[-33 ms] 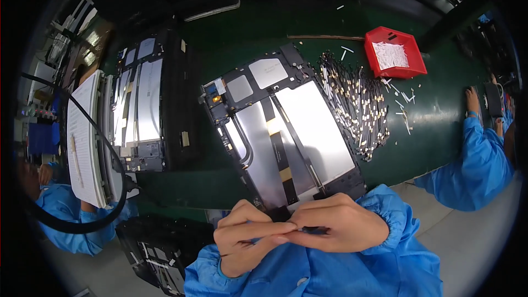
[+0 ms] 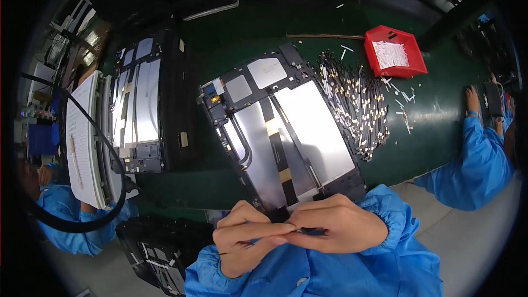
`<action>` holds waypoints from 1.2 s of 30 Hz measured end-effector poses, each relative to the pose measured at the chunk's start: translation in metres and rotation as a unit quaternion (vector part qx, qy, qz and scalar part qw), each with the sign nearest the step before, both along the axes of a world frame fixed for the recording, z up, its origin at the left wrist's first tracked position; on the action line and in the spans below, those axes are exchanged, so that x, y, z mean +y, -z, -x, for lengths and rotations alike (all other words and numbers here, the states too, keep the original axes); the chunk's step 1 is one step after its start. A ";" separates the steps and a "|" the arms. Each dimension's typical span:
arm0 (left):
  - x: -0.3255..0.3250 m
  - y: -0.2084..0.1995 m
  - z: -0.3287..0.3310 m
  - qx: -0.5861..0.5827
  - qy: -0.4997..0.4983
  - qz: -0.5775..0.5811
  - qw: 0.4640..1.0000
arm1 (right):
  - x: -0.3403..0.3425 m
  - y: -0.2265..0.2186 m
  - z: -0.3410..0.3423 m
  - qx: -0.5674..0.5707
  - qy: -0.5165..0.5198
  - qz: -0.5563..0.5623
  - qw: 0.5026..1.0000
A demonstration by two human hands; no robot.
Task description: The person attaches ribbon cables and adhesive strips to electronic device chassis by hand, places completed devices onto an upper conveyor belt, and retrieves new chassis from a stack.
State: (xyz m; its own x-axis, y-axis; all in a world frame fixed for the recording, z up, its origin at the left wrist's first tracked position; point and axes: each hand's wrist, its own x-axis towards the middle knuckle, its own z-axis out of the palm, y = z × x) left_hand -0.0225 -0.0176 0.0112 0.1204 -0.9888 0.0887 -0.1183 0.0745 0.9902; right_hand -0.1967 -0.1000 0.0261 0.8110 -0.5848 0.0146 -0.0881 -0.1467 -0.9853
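My left hand (image 2: 247, 239) and my right hand (image 2: 338, 225) meet at the fingertips, just beyond the near edge of an opened tablet-like device (image 2: 316, 132). Both are closed in a pinch; a small dark bit shows between the fingers, too hidden to name. The device lies tilted on the green table, its silvery inner panels, black frame and a dark ribbon cable (image 2: 279, 157) with gold patches exposed. My hands cover part of its lower edge. Right beside it spreads a heap of thin black cables (image 2: 357, 104) with white and gold ends.
A red bin (image 2: 412, 66) of white slips stands at the far right, with loose white pieces (image 2: 404, 110) nearby. Another opened device (image 2: 148, 99) and a notebook (image 2: 82, 143) with a pen lie left, behind a black hoop (image 2: 118, 187). Co-workers' blue sleeves (image 2: 467, 165) flank both sides.
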 end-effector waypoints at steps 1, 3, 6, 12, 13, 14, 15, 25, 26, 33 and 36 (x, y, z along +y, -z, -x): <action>0.000 0.002 -0.001 0.001 0.003 -0.004 1.000 | 0.000 0.003 -0.001 -0.014 0.002 0.007 1.000; 0.001 0.007 -0.002 0.011 0.030 0.011 0.999 | -0.002 0.005 0.000 -0.012 -0.003 0.016 1.000; 0.010 0.015 0.013 0.133 -0.127 0.001 0.983 | -0.009 -0.002 0.000 -0.018 0.033 0.021 0.999; 0.044 0.015 0.000 0.133 -0.119 -0.188 0.966 | -0.016 0.007 -0.005 -0.020 0.170 0.080 0.982; 0.047 0.011 -0.002 0.097 -0.056 -0.200 0.973 | -0.015 0.009 -0.006 -0.009 0.169 0.101 0.980; 0.049 0.006 -0.002 0.062 0.008 -0.211 0.976 | -0.016 0.009 -0.006 -0.007 0.162 0.095 0.982; 0.047 0.000 0.003 0.081 -0.023 -0.216 0.973 | -0.016 0.010 -0.006 -0.011 0.167 0.100 0.981; 0.047 0.009 -0.002 0.510 -0.152 -0.192 0.825 | -0.012 0.014 -0.016 0.009 0.181 0.138 0.974; 0.044 0.016 -0.006 0.514 -0.147 -0.193 0.823 | -0.013 0.013 -0.017 0.022 0.165 0.139 0.976; 0.017 0.045 -0.005 0.220 -0.131 -0.111 0.960 | -0.003 0.009 -0.033 0.144 0.056 0.228 0.961; 0.015 0.051 -0.002 0.183 -0.147 -0.068 0.970 | -0.001 0.006 -0.036 0.176 0.068 0.217 0.958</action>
State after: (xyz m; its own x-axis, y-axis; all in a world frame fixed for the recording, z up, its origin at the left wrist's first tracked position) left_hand -0.0207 -0.0021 -0.0401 0.3984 -0.9063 -0.1413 0.2462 -0.0427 0.9683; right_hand -0.1604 -0.1007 0.0201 0.7264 -0.6869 0.0200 -0.4510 -0.4984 -0.7404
